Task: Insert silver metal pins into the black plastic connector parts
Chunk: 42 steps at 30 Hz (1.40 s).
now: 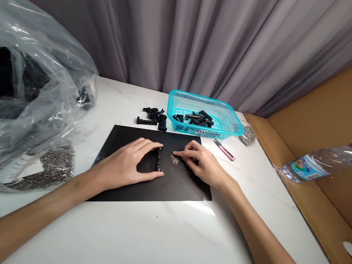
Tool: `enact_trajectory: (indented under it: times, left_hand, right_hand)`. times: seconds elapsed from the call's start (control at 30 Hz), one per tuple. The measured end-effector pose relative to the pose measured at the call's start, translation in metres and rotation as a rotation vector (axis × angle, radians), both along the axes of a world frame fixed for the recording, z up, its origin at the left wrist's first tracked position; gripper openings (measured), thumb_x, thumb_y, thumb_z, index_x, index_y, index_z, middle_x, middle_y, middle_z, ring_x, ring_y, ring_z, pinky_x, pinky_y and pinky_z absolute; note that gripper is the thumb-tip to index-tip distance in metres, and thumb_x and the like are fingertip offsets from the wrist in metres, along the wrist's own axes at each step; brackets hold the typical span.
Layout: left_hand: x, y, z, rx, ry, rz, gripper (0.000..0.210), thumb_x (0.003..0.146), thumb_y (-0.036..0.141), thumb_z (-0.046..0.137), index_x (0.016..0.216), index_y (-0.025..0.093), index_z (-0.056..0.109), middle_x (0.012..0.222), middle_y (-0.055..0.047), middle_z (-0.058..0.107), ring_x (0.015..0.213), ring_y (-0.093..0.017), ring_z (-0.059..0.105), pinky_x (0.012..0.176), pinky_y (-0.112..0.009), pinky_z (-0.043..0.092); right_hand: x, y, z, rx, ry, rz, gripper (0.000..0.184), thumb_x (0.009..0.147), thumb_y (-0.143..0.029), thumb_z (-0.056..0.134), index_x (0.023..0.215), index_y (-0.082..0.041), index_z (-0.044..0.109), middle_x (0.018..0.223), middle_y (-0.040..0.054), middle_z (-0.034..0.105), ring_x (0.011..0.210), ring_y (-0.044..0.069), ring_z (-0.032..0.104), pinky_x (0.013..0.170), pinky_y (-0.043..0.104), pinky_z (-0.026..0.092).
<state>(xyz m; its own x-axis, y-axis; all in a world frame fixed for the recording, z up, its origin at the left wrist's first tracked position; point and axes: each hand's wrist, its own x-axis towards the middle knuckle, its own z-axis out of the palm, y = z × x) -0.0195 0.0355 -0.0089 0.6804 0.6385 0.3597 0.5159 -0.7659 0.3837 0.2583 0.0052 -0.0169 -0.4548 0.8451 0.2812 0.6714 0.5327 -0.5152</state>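
Left hand (131,159) pinched black part (159,159) endwise; right hand (203,162) reached metal bits (175,160) at part's three o'clock, couldn't tell if gripping.

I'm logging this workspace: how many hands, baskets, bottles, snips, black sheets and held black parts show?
Bare hands (left hand, right hand): 2
Turquoise slatted plastic basket: 1
Clear blue-capped plastic bottle: 1
Small pink-handled snips: 1
Flat black sheet: 1
Slim black part held: 1
Total: 7

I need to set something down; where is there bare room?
Bare: white table between the left forearm, right forearm and black sheet; also between the right forearm and cardboard. Crowded: behind the sheet, black parts beside the turquoise basket.
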Motion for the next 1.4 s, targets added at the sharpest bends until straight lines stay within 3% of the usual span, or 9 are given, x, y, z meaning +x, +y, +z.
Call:
enact_trajectory:
  times: [0.13, 0.23, 0.33, 0.67, 1.13, 1.27, 1.4]
  left_hand:
    - [0.000, 0.000, 0.000, 0.006, 0.005, -0.001, 0.064, 0.088, 0.059, 0.070, 0.138, 0.021, 0.057, 0.115, -0.008, 0.067, 0.107, -0.027, 0.064, 0.098, -0.045, 0.056]
    - [0.001, 0.000, 0.001, -0.002, -0.002, 0.008, 0.063, 0.087, 0.059, 0.071, 0.136, 0.022, 0.059, 0.114, -0.008, 0.068, 0.106, -0.027, 0.065, 0.099, -0.045, 0.056]
    - [0.000, 0.000, 0.002, -0.007, -0.003, 0.011, 0.063, 0.087, 0.059, 0.071, 0.136, 0.022, 0.059, 0.113, -0.007, 0.068, 0.106, -0.027, 0.065, 0.098, -0.046, 0.056]
    - [0.001, -0.001, 0.002, -0.011, 0.007, 0.016, 0.063, 0.087, 0.061, 0.069, 0.136, 0.022, 0.059, 0.114, -0.008, 0.068, 0.106, -0.027, 0.065, 0.099, -0.045, 0.056]
    - [0.000, 0.002, -0.001, 0.032, 0.025, -0.008, 0.064, 0.089, 0.060, 0.068, 0.138, 0.020, 0.056, 0.116, -0.008, 0.066, 0.108, -0.027, 0.064, 0.100, -0.044, 0.055]
    - [0.000, -0.002, 0.001, -0.023, 0.014, 0.010, 0.064, 0.087, 0.061, 0.070, 0.136, 0.022, 0.058, 0.116, -0.008, 0.066, 0.107, -0.027, 0.064, 0.100, -0.045, 0.055]
    - [0.004, -0.010, 0.002, -0.133, -0.015, 0.034, 0.065, 0.084, 0.065, 0.072, 0.133, 0.025, 0.060, 0.118, -0.007, 0.066, 0.109, -0.026, 0.064, 0.100, -0.043, 0.055]
  right_hand:
    - [0.001, 0.000, 0.002, -0.005, 0.027, -0.004, 0.030, 0.103, -0.022, 0.055, 0.128, -0.027, 0.071, 0.113, 0.0076, 0.060, 0.102, 0.021, 0.063, 0.093, 0.039, 0.054]
    - [-0.001, 0.002, 0.000, -0.034, 0.125, -0.052, 0.016, 0.101, -0.026, 0.060, 0.109, -0.023, 0.073, 0.107, 0.0058, 0.064, 0.092, 0.018, 0.064, 0.083, 0.034, 0.054]
    - [-0.004, 0.003, -0.001, -0.023, 0.190, -0.123, 0.014, 0.102, -0.030, 0.059, 0.096, -0.022, 0.068, 0.095, 0.0036, 0.067, 0.081, 0.017, 0.061, 0.073, 0.031, 0.049]
    - [-0.009, 0.001, 0.000, -0.129, 0.357, -0.165, 0.017, 0.103, -0.038, 0.054, 0.100, -0.023, 0.061, 0.090, 0.0008, 0.075, 0.080, 0.017, 0.065, 0.068, 0.029, 0.042]
    - [-0.005, 0.005, 0.001, -0.166, 0.459, -0.198, 0.021, 0.094, -0.041, 0.067, 0.092, -0.020, 0.065, 0.084, 0.0013, 0.067, 0.071, 0.015, 0.057, 0.066, 0.028, 0.044]
    - [-0.007, 0.005, 0.000, -0.220, 0.529, -0.181, 0.024, 0.093, -0.043, 0.068, 0.093, -0.020, 0.062, 0.080, 0.0008, 0.065, 0.068, 0.014, 0.058, 0.062, 0.028, 0.044]
    - [-0.009, 0.001, -0.001, -0.154, 0.481, -0.203, 0.021, 0.093, -0.040, 0.067, 0.092, -0.020, 0.061, 0.078, 0.0000, 0.063, 0.068, 0.014, 0.056, 0.061, 0.027, 0.043]
